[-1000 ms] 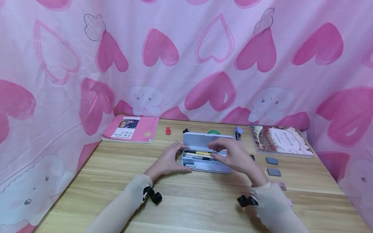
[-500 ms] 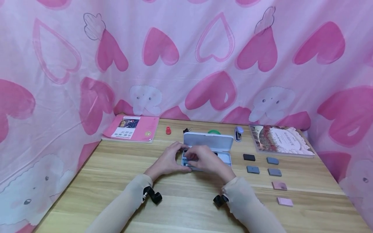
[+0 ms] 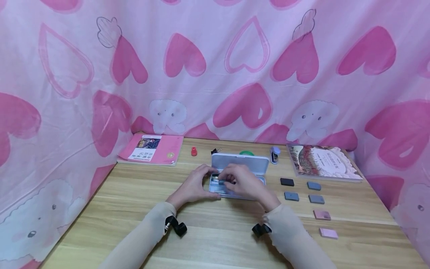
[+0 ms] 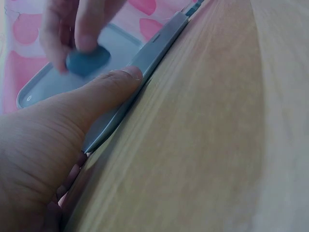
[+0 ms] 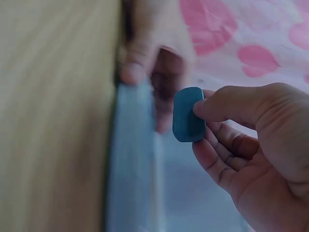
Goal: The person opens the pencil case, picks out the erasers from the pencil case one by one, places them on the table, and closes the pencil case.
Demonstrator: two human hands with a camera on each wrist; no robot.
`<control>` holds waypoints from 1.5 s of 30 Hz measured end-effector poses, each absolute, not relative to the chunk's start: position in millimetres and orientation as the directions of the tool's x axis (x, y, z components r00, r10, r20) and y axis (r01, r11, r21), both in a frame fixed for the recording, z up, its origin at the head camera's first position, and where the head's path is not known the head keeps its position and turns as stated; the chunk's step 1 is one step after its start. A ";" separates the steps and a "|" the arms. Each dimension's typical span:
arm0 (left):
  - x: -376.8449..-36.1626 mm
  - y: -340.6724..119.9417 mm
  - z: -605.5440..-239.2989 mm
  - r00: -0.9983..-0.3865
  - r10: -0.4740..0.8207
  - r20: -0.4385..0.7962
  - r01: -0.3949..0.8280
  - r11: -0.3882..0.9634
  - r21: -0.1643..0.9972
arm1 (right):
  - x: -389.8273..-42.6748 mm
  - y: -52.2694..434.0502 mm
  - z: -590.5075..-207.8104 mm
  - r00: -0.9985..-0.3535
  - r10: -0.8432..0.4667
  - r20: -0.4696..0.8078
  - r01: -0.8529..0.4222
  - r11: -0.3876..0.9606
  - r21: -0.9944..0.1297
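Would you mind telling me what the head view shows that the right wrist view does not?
Only the head view shows the six erasers laid out on the table, two books and the raised lid. Only the right wrist view shows the blue eraser clearly, pinched in the right hand. Both show the left hand steadying the pencil case.

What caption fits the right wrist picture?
Right hand pinches a small blue rounded eraser above the open grey pencil case.
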State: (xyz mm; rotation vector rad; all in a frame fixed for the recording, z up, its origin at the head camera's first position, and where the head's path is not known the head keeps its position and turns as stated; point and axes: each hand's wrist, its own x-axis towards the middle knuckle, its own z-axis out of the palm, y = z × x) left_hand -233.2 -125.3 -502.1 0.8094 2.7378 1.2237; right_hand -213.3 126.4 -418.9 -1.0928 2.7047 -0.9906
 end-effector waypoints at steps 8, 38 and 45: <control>-233.6 -125.2 -503.6 -0.866 0.469 0.173 0.434 0.536 0.724 | -195.2 196.4 -395.3 -0.792 -0.557 0.251 -0.592 0.600 -0.538; -233.5 -124.4 -503.5 -0.871 0.460 0.172 0.435 0.560 0.705 | -141.4 322.7 -443.7 -0.932 -0.357 0.062 -0.331 0.768 -0.548; -234.1 -124.2 -503.6 -0.871 0.459 0.176 0.437 0.558 0.705 | -141.2 324.6 -443.1 -0.916 -0.400 -0.029 -0.319 0.768 -0.555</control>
